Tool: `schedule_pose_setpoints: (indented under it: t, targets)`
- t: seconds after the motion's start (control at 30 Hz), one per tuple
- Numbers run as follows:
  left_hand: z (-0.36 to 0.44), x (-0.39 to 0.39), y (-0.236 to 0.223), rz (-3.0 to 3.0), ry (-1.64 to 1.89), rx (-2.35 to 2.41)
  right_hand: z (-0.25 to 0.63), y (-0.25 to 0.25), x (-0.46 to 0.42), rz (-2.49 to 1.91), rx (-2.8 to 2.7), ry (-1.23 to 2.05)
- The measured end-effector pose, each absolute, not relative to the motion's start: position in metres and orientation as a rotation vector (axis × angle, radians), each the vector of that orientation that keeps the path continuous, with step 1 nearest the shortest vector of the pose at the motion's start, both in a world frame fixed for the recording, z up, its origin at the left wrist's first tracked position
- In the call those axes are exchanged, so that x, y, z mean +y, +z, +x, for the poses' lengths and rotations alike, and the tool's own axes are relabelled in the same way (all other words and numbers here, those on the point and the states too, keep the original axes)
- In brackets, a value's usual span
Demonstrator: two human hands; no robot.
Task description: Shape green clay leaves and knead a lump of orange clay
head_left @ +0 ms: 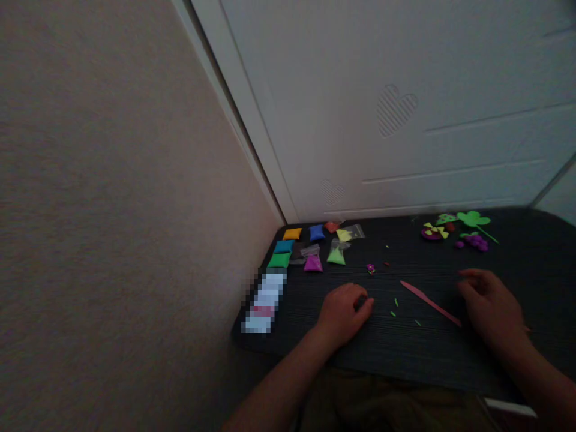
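My left hand rests on the dark table with its fingers loosely curled and a gap between thumb and forefinger; nothing shows in it. To the right, my right hand also lies on the table, loosely bent, thumb and forefinger a little apart, with no object visible in it. Between them is a pink modelling knife, its lower end close to my right hand. Small green clay bits lie between the knife and my left hand. Beyond these sit a tiny purple piece and a red crumb.
Several bags of coloured clay, including a magenta bag and an orange bag, lie at the back left. A pixelated white item is at the left edge. Purple clay balls and a green clover shape stand back right.
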State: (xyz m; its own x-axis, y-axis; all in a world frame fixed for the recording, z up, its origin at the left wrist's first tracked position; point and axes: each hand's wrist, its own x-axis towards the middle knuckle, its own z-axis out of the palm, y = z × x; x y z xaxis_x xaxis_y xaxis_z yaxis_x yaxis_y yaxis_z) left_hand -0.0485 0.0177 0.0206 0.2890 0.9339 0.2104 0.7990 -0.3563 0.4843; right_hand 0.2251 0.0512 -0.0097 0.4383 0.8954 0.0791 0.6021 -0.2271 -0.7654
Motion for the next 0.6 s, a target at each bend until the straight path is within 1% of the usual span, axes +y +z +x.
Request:
schedule_pose_setpoints:
  t: [0.07,0.2,0.37,0.6]
  targets:
    - [-0.04,0.019,0.024,2.203,0.647,1.453,0.222,-0.006,0.046,-1.918,-1.24,0.519]
    - [-0.033,0.022,0.024,1.962,0.617,1.435,0.214,0.0,0.04,-1.89,-1.212,0.541]
    - [-0.03,0.026,0.024,1.992,0.459,1.463,0.208,0.004,0.036,-1.819,-1.305,0.579]
    - [-0.02,0.029,0.024,2.117,0.258,1.467,0.201,0.003,0.025,-1.64,-1.744,0.421]
